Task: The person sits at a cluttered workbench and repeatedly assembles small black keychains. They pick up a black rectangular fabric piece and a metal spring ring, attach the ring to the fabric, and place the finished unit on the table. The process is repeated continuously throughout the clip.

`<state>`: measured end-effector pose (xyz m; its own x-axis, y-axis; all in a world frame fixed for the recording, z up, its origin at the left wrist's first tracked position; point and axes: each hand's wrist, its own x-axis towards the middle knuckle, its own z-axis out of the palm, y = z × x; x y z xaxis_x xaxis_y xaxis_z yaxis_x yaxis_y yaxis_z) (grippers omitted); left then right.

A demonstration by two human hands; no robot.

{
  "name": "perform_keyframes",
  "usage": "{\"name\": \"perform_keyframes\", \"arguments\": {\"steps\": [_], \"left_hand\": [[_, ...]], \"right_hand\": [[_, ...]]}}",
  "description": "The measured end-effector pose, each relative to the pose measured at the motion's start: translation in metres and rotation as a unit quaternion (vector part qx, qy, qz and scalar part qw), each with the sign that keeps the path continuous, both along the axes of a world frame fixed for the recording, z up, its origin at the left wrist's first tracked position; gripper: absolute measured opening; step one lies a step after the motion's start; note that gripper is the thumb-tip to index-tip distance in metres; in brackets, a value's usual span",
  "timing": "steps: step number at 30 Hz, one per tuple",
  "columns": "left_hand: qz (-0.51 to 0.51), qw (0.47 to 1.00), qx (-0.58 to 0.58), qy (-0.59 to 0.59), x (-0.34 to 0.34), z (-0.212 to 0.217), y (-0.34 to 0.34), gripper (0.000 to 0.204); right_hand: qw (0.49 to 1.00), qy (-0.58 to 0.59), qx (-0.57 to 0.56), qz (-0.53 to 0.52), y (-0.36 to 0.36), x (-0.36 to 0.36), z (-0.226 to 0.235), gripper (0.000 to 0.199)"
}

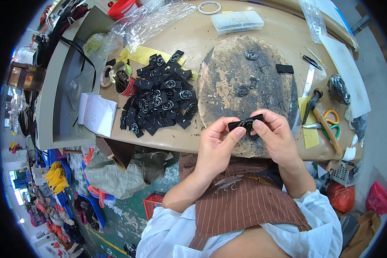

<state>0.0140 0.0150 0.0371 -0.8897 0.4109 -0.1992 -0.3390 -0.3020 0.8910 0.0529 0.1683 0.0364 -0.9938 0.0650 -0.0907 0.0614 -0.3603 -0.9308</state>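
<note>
Between my two hands, over the near edge of a round worn board [228, 64], is a black fabric bow [247, 124] with a dark ring-shaped ornament at its middle. My left hand [219, 139] pinches its left end between thumb and fingers. At the other end, my right hand [276, 134] grips it with the thumb pressed near the ornament. Three loose metal ornaments lie on the board, one of them a dark ring piece [253, 82]. A short black fabric strip [284, 69] rests at the board's right side.
To the left spreads a heap of black bows with silvery ornaments [159, 101]. Beside it are a red cup [125, 86], tape rolls and a notepad [99, 115]. On the right lie a hammer [324, 122], scissors [331, 117] and a steel ruler [308, 81]. A clear plastic box [237, 22] sits behind.
</note>
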Motion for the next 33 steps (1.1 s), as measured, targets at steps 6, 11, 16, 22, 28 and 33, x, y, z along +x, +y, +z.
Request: {"name": "perform_keyframes", "arguments": {"steps": [6,11,16,22,28,33], "left_hand": [[0.024,0.925,-0.233,0.299,0.002,-0.004,-0.008,0.01],[0.015,0.964,-0.148,0.222,0.01,-0.011,-0.011,0.014],[0.014,0.998,0.05,-0.043,0.01,-0.02,-0.013,0.029],[0.065,0.994,0.032,0.08,0.009,-0.028,-0.008,0.019],[0.112,0.963,-0.138,0.204,-0.035,-0.03,-0.03,0.012],[0.225,0.753,-0.438,0.436,-0.102,-0.029,-0.064,0.039]], "right_hand": [[0.996,0.043,0.075,0.027,0.007,-0.001,-0.006,0.017],[0.997,0.074,-0.013,0.019,-0.005,0.003,-0.005,0.015],[0.966,0.159,0.201,-0.019,-0.009,0.006,-0.015,0.011],[0.997,0.026,-0.057,-0.041,-0.025,0.006,-0.017,0.012],[0.916,0.091,0.391,-0.021,0.026,-0.044,-0.014,0.025],[0.784,0.063,0.615,-0.054,0.073,-0.092,-0.038,0.022]]}}
